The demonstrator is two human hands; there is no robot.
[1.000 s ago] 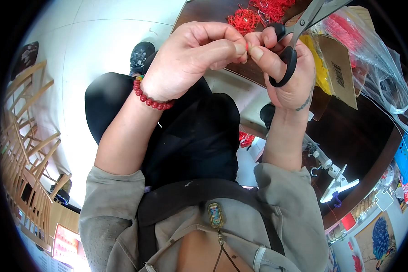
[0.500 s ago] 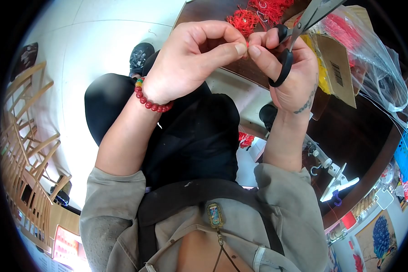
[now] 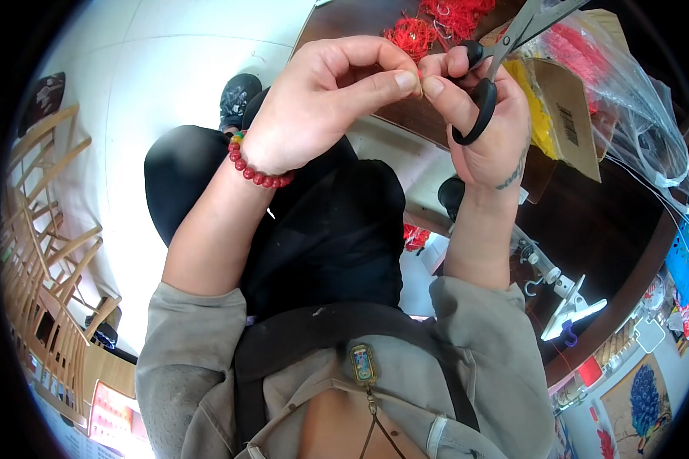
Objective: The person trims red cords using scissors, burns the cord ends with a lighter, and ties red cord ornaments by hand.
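My left hand is closed, thumb and forefinger pinching a tiny red piece that is mostly hidden between the fingertips. Thumb and forefinger of my right hand meet it from the other side, almost touching the left fingertips. Black-handled scissors hang on the right hand's fingers, one loop round the thumb side, with their blades slightly apart and pointing to the upper right. Beyond the hands, tangled red cords lie on the dark brown table.
An open cardboard box and a clear plastic bag with pink-red contents are at the right. Below them is a white metal clamp-like fixture. Wooden chairs stand at the far left, and a shoe rests on the pale floor.
Both hands keep nearly the same pose at the red piece. The scissors have tilted and shifted slightly, and the right wrist has turned a little.
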